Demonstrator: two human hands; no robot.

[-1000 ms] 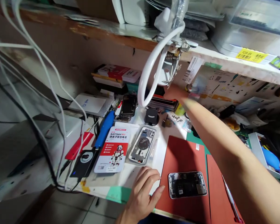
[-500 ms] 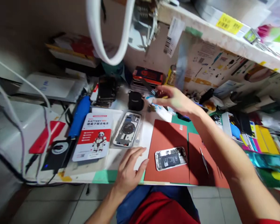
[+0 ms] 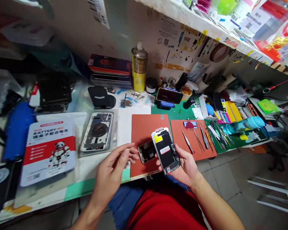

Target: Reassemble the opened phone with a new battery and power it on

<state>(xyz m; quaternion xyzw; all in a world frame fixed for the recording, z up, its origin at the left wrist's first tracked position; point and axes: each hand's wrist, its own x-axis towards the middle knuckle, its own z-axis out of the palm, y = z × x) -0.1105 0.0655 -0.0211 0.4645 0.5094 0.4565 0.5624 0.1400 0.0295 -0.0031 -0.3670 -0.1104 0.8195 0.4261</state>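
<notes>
My right hand (image 3: pixel 186 165) grips a phone screen assembly (image 3: pixel 165 144) by its lower right edge. Its black back faces up, with a yellow sticker and a red-and-white label. Partly hidden beneath it, an opened phone body (image 3: pixel 145 152) lies on the red-brown mat (image 3: pixel 144 126). My left hand (image 3: pixel 110 167) hovers by the mat's left edge, fingers loosely apart and nothing in them, just left of the phone body. A second opened phone housing (image 3: pixel 98 130) rests in a clear tray farther left.
Tweezers (image 3: pixel 187 140) and several screwdrivers lie on a second mat (image 3: pixel 180 126). A battery package (image 3: pixel 49 153) stands left. Behind are a black stand (image 3: pixel 100 97), a spray can (image 3: pixel 139 68) and a propped phone (image 3: pixel 169 95). A shelf (image 3: pixel 194 20) overhangs the bench.
My right hand has come back from the rear of the bench and now holds the screen assembly above the phone body. The view has swung right. My left hand stays near the mat's left edge.
</notes>
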